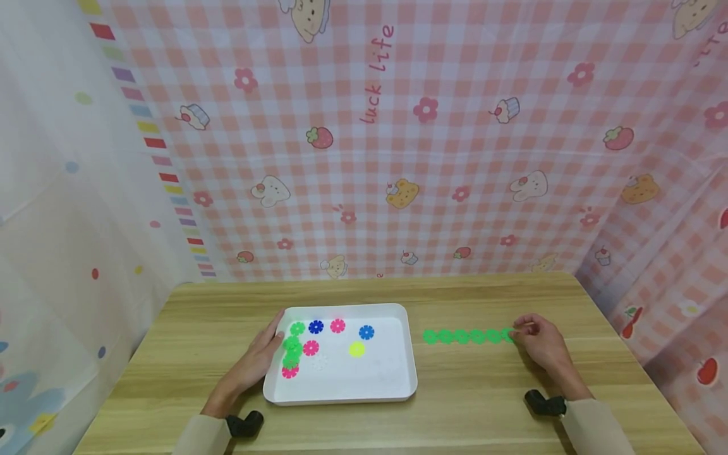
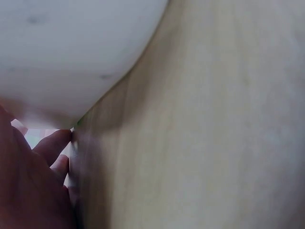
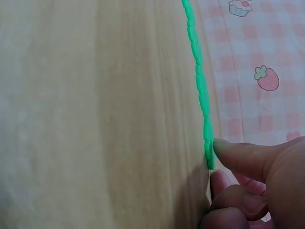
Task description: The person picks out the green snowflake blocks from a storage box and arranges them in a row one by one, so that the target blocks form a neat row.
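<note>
A row of linked green snowflake-shaped discs [image 1: 462, 336] lies on the table right of the tray. At its right end my right hand [image 1: 543, 344] pinches the last disc [image 3: 208, 138] with thumb and fingertips. The rest of the row runs away from those fingers in the right wrist view. My left hand [image 1: 258, 360] rests along the left side of the white tray [image 1: 375, 382], its fingers against the outer wall. In the left wrist view, the left fingertips [image 2: 57, 143] reach down beside the tray's corner, close to the tabletop.
Inside the tray are loose discs: green ones [image 1: 292, 346] overlapping at the left, pink ones [image 1: 310, 348], a dark blue one [image 1: 315, 327], a lighter blue one [image 1: 366, 332], a yellow one [image 1: 356, 349] and a clear one [image 1: 320, 361]. A checked curtain [image 1: 364, 158] hangs behind the wooden table [image 1: 466, 417].
</note>
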